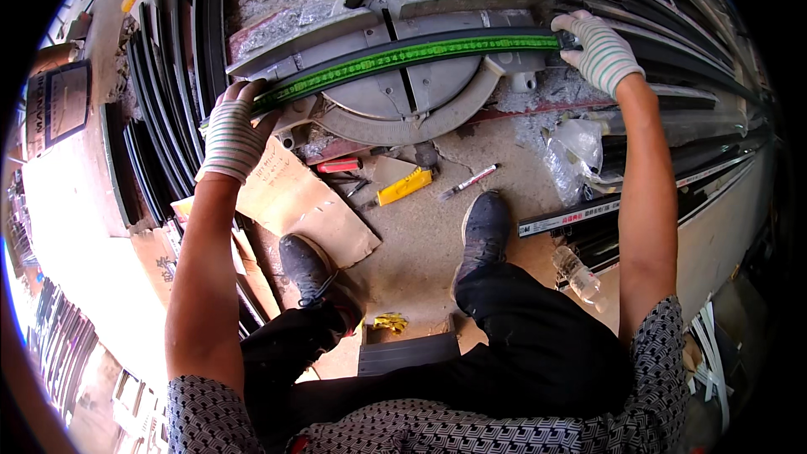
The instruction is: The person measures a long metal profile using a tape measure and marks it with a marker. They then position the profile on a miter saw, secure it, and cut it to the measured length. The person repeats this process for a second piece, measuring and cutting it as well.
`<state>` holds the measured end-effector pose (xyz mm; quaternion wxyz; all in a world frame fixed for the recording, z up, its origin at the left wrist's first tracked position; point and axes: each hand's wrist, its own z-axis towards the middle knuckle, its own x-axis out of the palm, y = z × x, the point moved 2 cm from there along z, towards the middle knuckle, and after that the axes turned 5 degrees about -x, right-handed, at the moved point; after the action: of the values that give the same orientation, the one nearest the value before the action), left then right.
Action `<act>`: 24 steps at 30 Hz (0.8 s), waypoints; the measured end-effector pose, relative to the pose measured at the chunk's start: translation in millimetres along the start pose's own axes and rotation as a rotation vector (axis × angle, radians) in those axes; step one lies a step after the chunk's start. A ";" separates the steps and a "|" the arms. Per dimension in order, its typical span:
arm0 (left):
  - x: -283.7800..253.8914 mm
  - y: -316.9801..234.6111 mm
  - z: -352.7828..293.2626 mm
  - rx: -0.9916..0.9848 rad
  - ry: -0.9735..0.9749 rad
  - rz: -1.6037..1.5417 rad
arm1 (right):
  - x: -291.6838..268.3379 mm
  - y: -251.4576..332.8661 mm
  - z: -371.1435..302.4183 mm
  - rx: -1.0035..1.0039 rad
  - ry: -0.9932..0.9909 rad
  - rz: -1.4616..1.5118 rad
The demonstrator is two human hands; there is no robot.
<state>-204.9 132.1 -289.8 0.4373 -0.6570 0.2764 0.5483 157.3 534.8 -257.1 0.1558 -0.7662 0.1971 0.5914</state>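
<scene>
A bright green tape measure blade [420,53] is stretched along a long dark strip [471,35], across the grey metal bed of a miter saw [370,94]. My left hand [231,136], in a striped white glove, is closed around the left end of the tape and strip. At the other end, my right hand [603,55], gloved alike, has its fingers closed by a small dark piece at the tape's end. Its fingers partly hide that piece, and I cannot make out the case. The saw's slot runs beneath the tape.
On the floor lie a yellow utility knife [403,187], a red-handled tool [339,166], a marker [469,182] and cardboard [307,206]. Black profiles [160,101] are stacked left, more at right. A plastic bottle [578,276] and clear wrap [576,151] lie right of my shoes.
</scene>
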 end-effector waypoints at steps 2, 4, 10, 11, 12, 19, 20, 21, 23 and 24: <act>-2.0 2.2 -0.7 -0.009 0.005 -0.002 | -10.7 4.1 3.1 0.018 0.073 0.027; -4.2 2.8 -1.2 -0.002 0.008 -0.006 | -12.9 6.5 4.5 0.009 0.051 0.010; -3.6 10.5 -1.7 0.012 0.007 -0.001 | -15.1 12.2 8.8 0.010 0.069 -0.054; -3.5 12.4 -1.9 0.012 0.002 0.005 | -15.2 12.3 8.5 0.001 0.060 -0.067; -3.2 14.2 -2.9 0.000 0.001 0.003 | -14.3 14.1 8.5 -0.009 0.036 -0.083; -5.5 18.2 -2.3 -0.049 0.069 0.054 | -14.3 15.9 7.9 0.018 0.050 -0.065; -7.6 17.1 -1.3 -0.063 0.096 0.058 | -17.0 19.6 7.0 0.019 0.052 -0.061; -9.3 17.0 -0.3 -0.062 0.117 0.065 | -17.2 20.7 7.8 0.023 0.060 -0.058; -12.5 16.0 2.9 -0.059 0.158 0.078 | -17.3 20.8 8.8 0.032 0.078 -0.054; -15.2 15.8 4.4 -0.046 0.181 0.082 | -17.7 21.1 8.4 0.032 0.084 -0.059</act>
<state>-224.0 126.8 -279.6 0.3727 -0.7017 0.3288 0.5105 136.1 522.4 -242.3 0.1771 -0.7932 0.1901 0.5508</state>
